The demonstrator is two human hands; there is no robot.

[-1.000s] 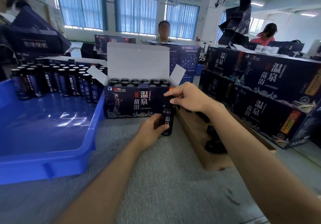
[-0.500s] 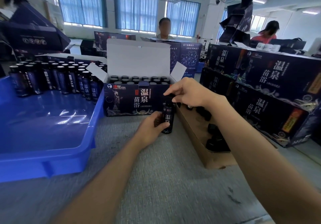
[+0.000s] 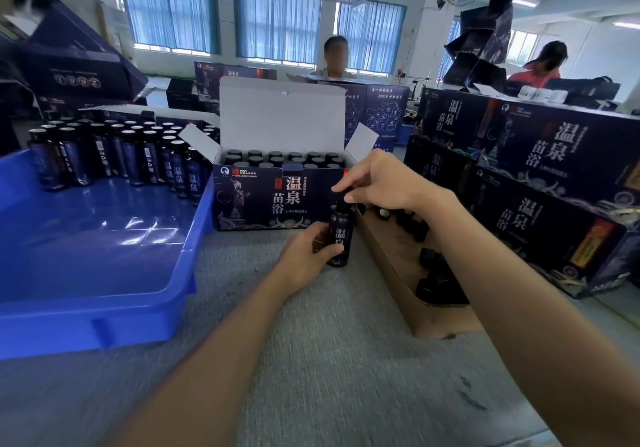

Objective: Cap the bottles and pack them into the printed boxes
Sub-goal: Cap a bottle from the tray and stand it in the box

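Now left hand (image 3: 304, 258) round bottle (image 3: 341, 234)

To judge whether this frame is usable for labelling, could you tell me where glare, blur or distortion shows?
In the head view, glare streaks the blue tray; the grey tabletop smears toward the bottom edge; wide-angle distortion bows the stacked boxes at right; the bottle held by the left hand and right hand looks fairly sharp.
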